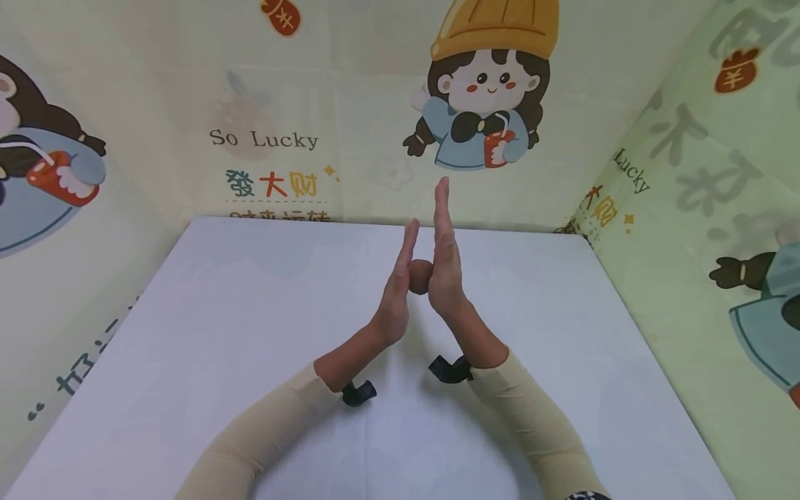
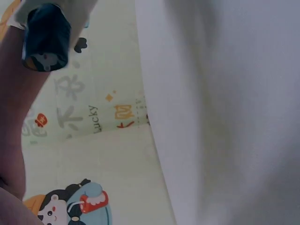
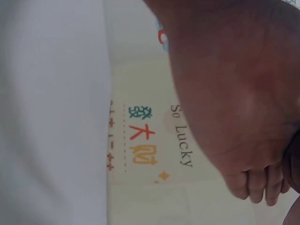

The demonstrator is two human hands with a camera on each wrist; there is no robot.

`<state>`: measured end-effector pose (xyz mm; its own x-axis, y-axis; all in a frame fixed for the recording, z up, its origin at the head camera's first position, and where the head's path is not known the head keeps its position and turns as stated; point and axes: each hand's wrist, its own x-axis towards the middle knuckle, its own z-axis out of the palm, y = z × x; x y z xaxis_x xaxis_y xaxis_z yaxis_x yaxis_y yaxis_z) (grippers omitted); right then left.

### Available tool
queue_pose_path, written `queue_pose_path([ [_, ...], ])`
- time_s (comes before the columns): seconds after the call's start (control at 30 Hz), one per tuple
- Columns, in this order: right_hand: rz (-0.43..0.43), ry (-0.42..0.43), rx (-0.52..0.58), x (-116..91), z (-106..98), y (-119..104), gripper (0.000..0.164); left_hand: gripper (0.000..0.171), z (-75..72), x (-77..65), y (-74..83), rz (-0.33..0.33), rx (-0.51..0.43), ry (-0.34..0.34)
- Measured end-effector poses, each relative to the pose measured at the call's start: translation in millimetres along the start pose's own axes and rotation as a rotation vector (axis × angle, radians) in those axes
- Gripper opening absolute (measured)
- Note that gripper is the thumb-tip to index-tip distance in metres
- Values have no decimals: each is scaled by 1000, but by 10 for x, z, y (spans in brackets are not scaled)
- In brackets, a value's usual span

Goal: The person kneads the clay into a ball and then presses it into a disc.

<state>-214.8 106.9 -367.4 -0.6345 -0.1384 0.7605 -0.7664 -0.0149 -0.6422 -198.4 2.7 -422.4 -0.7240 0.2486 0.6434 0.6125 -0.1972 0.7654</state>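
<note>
A small brown ball is held between two flat palms above the white table. On its left side my left hand presses with straight fingers pointing up and away. From the right, my right hand presses the ball, its fingers also straight and its fingertips reaching higher. The right wrist view shows what looks like the left hand close up, with a dark rounded edge of the ball at the right border. In the left wrist view the right forearm runs along the left side; the ball does not show there.
The white table spans the area below the hands. Printed cloth walls with cartoon figures and lettering stand behind and at both sides. Black wrist cameras hang under both forearms, and shadows fall on the tabletop.
</note>
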Motion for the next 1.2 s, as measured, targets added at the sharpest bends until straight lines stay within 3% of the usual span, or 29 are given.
queue_pose_path([
  [0.53,49,-46,123,-105,19,139,71,74,5,55,275,47,-83,29],
  [0.77,52,-63,103,-184,90,161,69,74,-46,119,341,105,-44,68],
  [1.2,36,-109,105,-285,210,228,75,79,-190,328,401,92,-37,150],
])
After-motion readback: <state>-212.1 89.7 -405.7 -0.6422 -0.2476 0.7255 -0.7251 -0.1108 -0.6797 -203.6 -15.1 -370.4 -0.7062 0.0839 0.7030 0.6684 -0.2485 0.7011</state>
